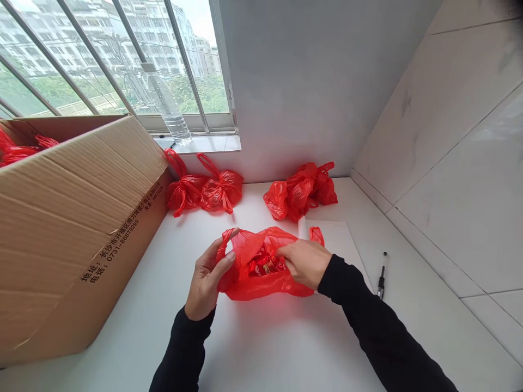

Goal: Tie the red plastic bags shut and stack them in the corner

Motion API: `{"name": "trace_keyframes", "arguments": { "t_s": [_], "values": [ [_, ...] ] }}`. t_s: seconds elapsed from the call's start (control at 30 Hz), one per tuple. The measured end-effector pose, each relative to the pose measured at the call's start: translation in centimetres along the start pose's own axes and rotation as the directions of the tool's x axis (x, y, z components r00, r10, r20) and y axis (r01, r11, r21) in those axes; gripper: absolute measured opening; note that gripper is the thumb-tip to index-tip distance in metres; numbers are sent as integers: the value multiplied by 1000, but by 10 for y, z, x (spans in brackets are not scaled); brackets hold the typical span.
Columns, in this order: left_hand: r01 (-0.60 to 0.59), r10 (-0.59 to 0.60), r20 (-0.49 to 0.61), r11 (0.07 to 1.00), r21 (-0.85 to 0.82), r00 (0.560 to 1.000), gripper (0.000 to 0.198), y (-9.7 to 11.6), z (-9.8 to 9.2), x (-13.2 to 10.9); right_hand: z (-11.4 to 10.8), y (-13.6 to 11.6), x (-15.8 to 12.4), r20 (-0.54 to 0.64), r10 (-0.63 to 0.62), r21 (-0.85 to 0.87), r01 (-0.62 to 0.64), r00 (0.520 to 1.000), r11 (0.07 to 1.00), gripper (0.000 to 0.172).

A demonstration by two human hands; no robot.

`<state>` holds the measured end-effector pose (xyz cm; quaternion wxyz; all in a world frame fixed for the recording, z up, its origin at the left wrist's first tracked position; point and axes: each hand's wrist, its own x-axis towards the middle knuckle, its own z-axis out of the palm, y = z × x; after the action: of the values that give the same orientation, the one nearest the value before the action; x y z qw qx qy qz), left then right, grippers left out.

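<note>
A red plastic bag lies on the white table with its mouth spread apart. Small red shiny wrapped pieces show inside it. My left hand grips the bag's left handle between thumb and fingers. My right hand reaches into the right side of the mouth with its fingers bent down. Its fingertips are hidden by the hand and the bag, so what they hold, if anything, does not show. The bag's other handle sticks up behind my right hand.
Two tied red bags sit by the wall, and more crumpled red bags lie right of them. A cardboard box holding red bags stands at left. Paper and a pen lie at right. A water bottle stands on the sill.
</note>
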<state>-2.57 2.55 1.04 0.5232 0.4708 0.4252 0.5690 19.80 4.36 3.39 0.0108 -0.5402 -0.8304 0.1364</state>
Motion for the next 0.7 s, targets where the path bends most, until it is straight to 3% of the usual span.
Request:
{"name": "trace_keyframes", "arguments": {
  "t_s": [0.13,0.23,0.33,0.5,0.7],
  "values": [
    [34,-39,75,997,74,996,43,-1,1,-4,-6,9,2,14,-2,19,2,1000,1000,53],
    [36,-45,79,993,113,996,46,-1,1,-5,-5,7,-1,100,-23,26,20,995,999,41],
    [7,-13,55,993,115,998,40,-1,0,-7,-11,5,-14,87,-14,13,13,996,1000,28],
    [47,-55,137,997,62,989,36,0,-2,-11,-28,2,-39,99,7,-50,-2,995,999,28],
    [47,-51,167,998,29,985,34,-1,-6,-13,-37,-3,-51,102,-54,45,49,993,998,29]
  ]
}}
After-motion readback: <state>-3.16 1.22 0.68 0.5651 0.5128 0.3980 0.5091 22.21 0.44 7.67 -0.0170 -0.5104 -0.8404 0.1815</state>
